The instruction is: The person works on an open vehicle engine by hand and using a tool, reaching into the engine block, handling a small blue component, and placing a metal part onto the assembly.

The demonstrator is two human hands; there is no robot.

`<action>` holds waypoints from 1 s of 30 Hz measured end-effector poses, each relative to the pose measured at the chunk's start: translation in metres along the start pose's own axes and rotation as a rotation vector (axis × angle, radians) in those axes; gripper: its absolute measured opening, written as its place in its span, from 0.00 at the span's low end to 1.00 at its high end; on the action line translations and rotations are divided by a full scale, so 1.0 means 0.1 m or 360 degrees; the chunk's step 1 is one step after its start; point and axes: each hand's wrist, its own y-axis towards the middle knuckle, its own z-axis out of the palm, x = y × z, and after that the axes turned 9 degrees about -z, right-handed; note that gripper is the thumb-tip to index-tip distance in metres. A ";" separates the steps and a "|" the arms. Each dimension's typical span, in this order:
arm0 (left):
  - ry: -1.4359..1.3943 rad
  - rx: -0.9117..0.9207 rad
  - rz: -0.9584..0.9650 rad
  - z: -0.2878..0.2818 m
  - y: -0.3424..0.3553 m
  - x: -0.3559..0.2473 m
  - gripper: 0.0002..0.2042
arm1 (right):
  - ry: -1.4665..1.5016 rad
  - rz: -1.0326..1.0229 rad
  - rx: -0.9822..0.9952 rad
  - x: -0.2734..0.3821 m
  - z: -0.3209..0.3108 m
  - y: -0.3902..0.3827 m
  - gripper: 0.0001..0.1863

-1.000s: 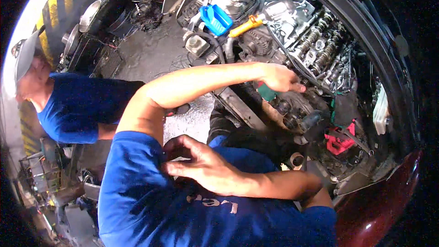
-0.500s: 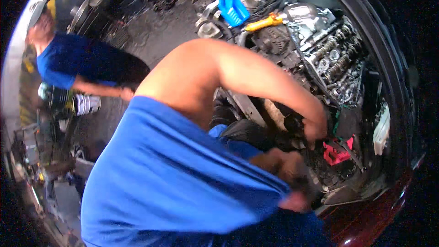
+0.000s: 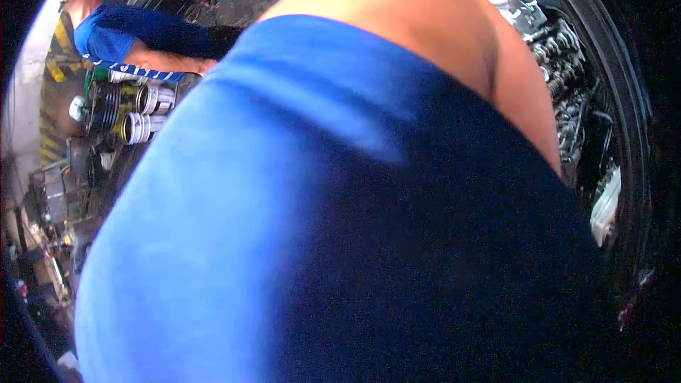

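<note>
A bent bare arm [image 3: 418, 21] in a loose blue sleeve [image 3: 191, 241], seemingly my left arm, rises close to the camera and covers most of the view. Its elbow is near the top edge, and the forearm [image 3: 521, 92] runs down to the right until the sleeve's dark, shaded side hides it. Neither my left hand nor my right hand shows, so what they hold or touch is hidden. Beyond the forearm, part of an opened engine [image 3: 564, 64] with metal shafts and springs shows at the right.
A person [image 3: 106, 32] in a blue shirt and pale cap stands at the upper left. Below that person's arm are silvery cylindrical parts [image 3: 136, 128]. A curved dark vehicle edge [image 3: 610, 64] bounds the right side, with a whitish container [image 3: 606, 202] inside it.
The arm and sleeve have come up much closer to the camera. They now cover both hands, the red item and most of the engine bay, which showed before.
</note>
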 end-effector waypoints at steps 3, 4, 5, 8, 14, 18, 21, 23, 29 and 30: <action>0.0060 0.0105 -0.0010 -0.02 -0.05 -0.05 0.30 | 0.0016 -0.0007 0.0008 0.01 0.04 -0.04 0.15; 0.0078 0.0139 -0.0012 -0.02 -0.09 -0.03 0.30 | 0.0027 -0.0004 0.0010 0.01 0.06 -0.05 0.16; 0.0082 0.0195 -0.0053 -0.03 -0.10 -0.04 0.30 | 0.0037 -0.0021 0.0011 0.02 0.08 -0.06 0.16; 0.0150 0.0303 -0.0073 -0.05 -0.19 0.00 0.30 | 0.0039 -0.0031 -0.0017 0.00 0.12 -0.09 0.17; 0.0136 0.0533 -0.0195 -0.07 -0.51 0.00 0.31 | 0.0095 -0.0057 -0.0041 -0.03 0.20 -0.11 0.18; 0.0565 0.0380 0.0179 0.28 0.01 0.22 0.18 | 0.0110 -0.0105 -0.0059 -0.06 0.30 -0.10 0.19; 0.0296 0.0299 0.0182 0.33 -0.17 0.25 0.18 | 0.0167 -0.0138 -0.0053 -0.09 0.36 -0.09 0.20; 0.0031 0.0366 -0.0002 0.13 -0.58 0.12 0.24 | 0.0186 -0.0172 -0.0075 -0.12 0.38 -0.07 0.21; -0.0022 0.0310 0.0147 0.29 -0.57 0.20 0.23 | 0.0349 -0.0301 -0.0045 -0.20 0.64 0.03 0.23; -0.0104 0.0313 0.0108 0.22 -0.69 0.20 0.22 | 0.0379 -0.0344 -0.0061 -0.21 0.66 0.08 0.23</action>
